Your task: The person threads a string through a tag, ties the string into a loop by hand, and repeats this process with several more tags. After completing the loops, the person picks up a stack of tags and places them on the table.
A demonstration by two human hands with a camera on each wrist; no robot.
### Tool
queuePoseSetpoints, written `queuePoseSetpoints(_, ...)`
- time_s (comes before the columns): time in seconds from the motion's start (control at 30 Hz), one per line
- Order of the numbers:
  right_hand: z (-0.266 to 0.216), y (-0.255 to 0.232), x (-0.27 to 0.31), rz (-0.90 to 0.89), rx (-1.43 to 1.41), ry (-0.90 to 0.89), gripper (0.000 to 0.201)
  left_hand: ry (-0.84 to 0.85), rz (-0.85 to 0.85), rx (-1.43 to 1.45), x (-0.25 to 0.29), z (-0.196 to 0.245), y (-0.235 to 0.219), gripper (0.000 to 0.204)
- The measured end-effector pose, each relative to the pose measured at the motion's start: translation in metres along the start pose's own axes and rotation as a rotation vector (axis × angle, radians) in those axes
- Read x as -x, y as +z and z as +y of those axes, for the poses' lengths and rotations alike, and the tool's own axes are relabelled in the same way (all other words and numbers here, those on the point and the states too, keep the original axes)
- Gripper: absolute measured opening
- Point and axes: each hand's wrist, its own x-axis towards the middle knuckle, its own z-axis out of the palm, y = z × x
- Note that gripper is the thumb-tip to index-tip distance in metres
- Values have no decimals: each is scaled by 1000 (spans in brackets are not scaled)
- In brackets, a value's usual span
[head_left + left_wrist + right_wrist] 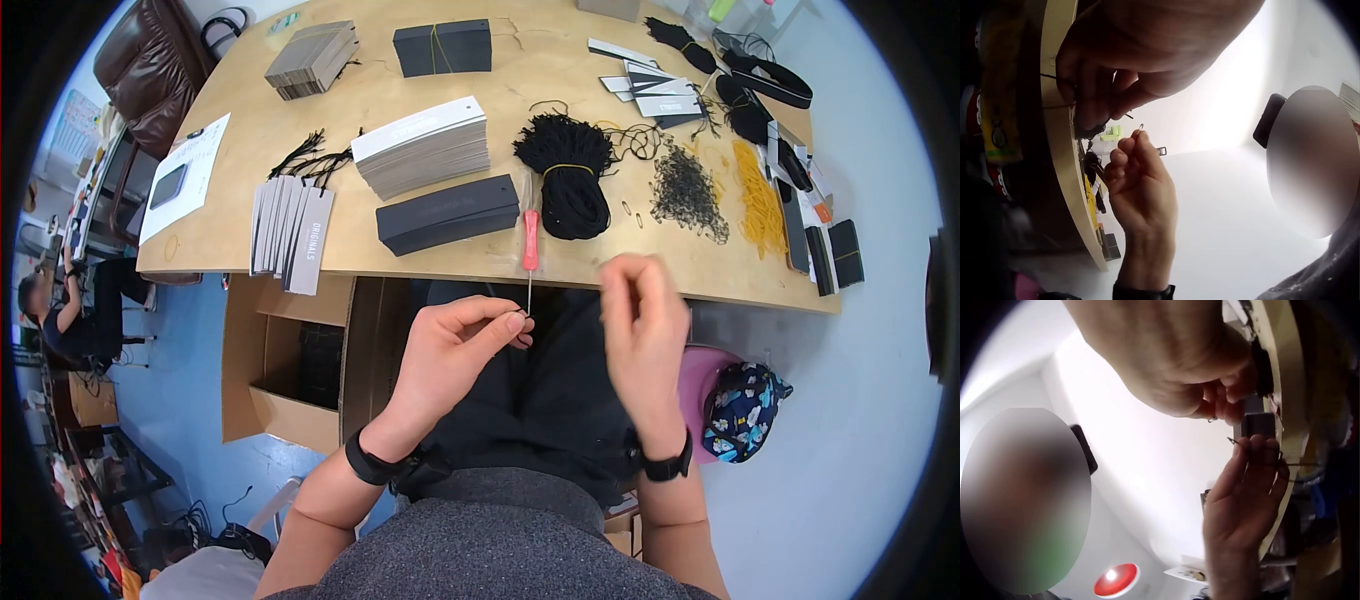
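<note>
My left hand (455,350) pinches a thin black cord (1300,464) between thumb and fingers, in front of the table edge. One cord end pokes out above the fingertips in the right wrist view. Right at these fingertips is the metal shaft of a red-handled tool (531,240), which lies on the table and juts over its edge. My right hand (645,330), raised to the right and blurred, pinches a small safety pin (1141,127) at its fingertips. Beyond it lie a bundle of black cords (575,185) and a pile of dark pins (690,195).
Stacks of grey tags (425,155) and black tags (450,215) stand left of the tool. Corded tags (290,235) overhang the front edge. Yellow rubber bands (760,200) lie at right. An open cardboard box (295,405) sits below; a person (80,310) sits far left.
</note>
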Motion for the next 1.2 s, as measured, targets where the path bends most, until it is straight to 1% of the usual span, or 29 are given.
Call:
queuePoseSetpoints(0.03, 14, -2, -8, 63, 176, -42, 6, -15, -28, 57, 0, -1, -1, 16)
queuePoseSetpoints(0.1, 44, -3, -20, 99, 374, -86, 6, -26, -60, 115, -1, 0, -2, 18)
queuePoseSetpoints(0.13, 57, -3, -21, 104, 376, -90, 6, -37, -66, 106, -1, 0, -1, 18)
queuePoseSetpoints(0.17, 63, -3, -23, 69, 361, -112, 7, -51, -69, 96, 0, 1, -1, 18)
queuePoseSetpoints(0.23, 68, -5, -22, 32, 344, -136, 8, -48, -74, 84, -1, 0, -1, 16)
queuePoseSetpoints(0.3, 46, -14, -20, -3, 136, -23, 12, -48, -72, 71, -1, 0, 0, 14)
queuePoseSetpoints(0.37, 20, -20, -13, -135, -49, -89, 15, -54, -89, 40, -2, 1, 2, 14)
queuePoseSetpoints(0.4, 17, -22, -14, -144, -23, -99, 19, -58, -94, 37, -2, 0, 1, 14)
queuePoseSetpoints(0.43, 0, -21, -6, -318, -203, -117, 22, -57, -110, 16, -3, 0, 1, 15)
queuePoseSetpoints(0.5, -7, -18, -2, -405, -228, -117, 24, -55, -133, -6, -4, 0, 2, 16)
queuePoseSetpoints(0.57, -5, -14, -3, -417, -217, -132, 24, -66, -144, -20, -2, 2, 2, 16)
queuePoseSetpoints(0.63, 1, -12, -4, -422, -179, -231, 20, -61, -148, -35, -1, 3, 2, 15)
queuePoseSetpoints(0.67, 2, -10, -3, -425, -180, -232, 20, -58, -154, -48, 0, 3, 2, 15)
queuePoseSetpoints(0.77, 2, -7, 0, -454, -219, -187, 14, -96, -181, -77, 1, 7, 2, 13)
queuePoseSetpoints(0.8, -1, -6, 1, -447, -261, -142, 13, -97, -183, -76, 1, 5, 4, 13)
queuePoseSetpoints(0.83, -2, -5, 1, -440, -303, -97, 12, -86, -164, -25, 2, 2, 7, 12)
queuePoseSetpoints(0.87, -1, -6, 1, -438, -302, -96, 12, -74, -146, 26, 2, 1, 9, 12)
queuePoseSetpoints(0.93, 1, -6, 1, -404, -351, -38, 12, -75, -151, 48, 4, 0, 10, 11)
queuePoseSetpoints(1.0, 5, -7, 1, -401, -343, -34, 12, -78, -157, 71, 3, 0, 10, 10)
queuePoseSetpoints(1.07, 7, -9, 1, -399, -335, -33, 11, -65, -189, -86, 3, 1, 8, 8)
queuePoseSetpoints(1.1, 6, -11, 0, -413, -339, -28, 11, -64, -192, -86, 2, 2, 7, 8)
queuePoseSetpoints(1.17, 6, -14, -2, -421, -337, -25, 11, 204, -194, -473, -2, 4, 8, 5)
queuePoseSetpoints(1.2, 7, -15, -3, -434, -347, -18, 10, 209, -200, -471, -4, 4, 10, 5)
